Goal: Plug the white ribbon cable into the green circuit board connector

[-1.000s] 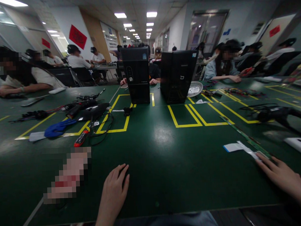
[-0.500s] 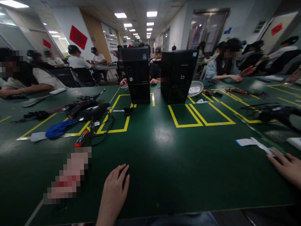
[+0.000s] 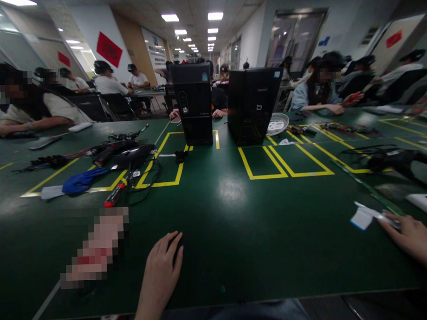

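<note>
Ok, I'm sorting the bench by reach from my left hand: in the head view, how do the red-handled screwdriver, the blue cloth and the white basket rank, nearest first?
From the left hand, resting flat on the green table:
1. Red-handled screwdriver, up and to the left.
2. Blue cloth, farther left, beyond the screwdriver.
3. White basket, far across on the right, beside the black computer tower.
</note>
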Tool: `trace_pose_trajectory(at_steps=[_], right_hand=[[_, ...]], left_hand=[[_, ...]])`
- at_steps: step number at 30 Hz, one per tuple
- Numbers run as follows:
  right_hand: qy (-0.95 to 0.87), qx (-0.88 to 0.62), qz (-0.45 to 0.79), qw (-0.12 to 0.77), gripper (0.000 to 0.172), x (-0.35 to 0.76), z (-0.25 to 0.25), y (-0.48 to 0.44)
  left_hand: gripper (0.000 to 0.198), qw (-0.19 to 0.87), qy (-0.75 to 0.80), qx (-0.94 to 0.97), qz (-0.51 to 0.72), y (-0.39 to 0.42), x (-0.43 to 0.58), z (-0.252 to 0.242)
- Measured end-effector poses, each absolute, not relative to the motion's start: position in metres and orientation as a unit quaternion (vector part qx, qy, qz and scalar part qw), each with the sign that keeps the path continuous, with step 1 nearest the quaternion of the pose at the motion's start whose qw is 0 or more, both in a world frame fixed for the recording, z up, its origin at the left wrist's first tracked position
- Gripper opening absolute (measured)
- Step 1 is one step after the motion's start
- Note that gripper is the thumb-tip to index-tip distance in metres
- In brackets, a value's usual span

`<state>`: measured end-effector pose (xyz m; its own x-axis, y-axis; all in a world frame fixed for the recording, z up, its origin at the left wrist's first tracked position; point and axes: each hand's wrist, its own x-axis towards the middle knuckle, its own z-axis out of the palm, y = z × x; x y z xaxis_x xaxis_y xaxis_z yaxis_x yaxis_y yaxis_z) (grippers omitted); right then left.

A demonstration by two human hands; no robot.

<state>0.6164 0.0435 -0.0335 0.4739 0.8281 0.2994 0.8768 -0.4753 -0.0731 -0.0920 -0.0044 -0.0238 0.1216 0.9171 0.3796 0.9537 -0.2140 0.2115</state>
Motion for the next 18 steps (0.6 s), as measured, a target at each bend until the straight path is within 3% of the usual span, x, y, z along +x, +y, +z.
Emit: trace_pose_trajectory(at_steps=[4,12,18], right_hand=[[-0.451,-0.886,0.004,0.111,0.085,0.601,-0.020,0.041],[-0.496,-0.860,-0.074,0.095,0.075,0.581,-0.009,0.032],[-0.520,-0.850,-0.003,0.085,0.067,0.568,-0.002,0.029]], left_hand=[[0.042,0.050,-0.623,-0.749,-0.220,-0.005,-0.092,-0.024],[0.040,0.047,-0.623,-0.747,-0.229,-0.004,-0.092,-0.023],[0.040,0.041,-0.624,-0.745,-0.231,-0.004,-0.091,-0.023]])
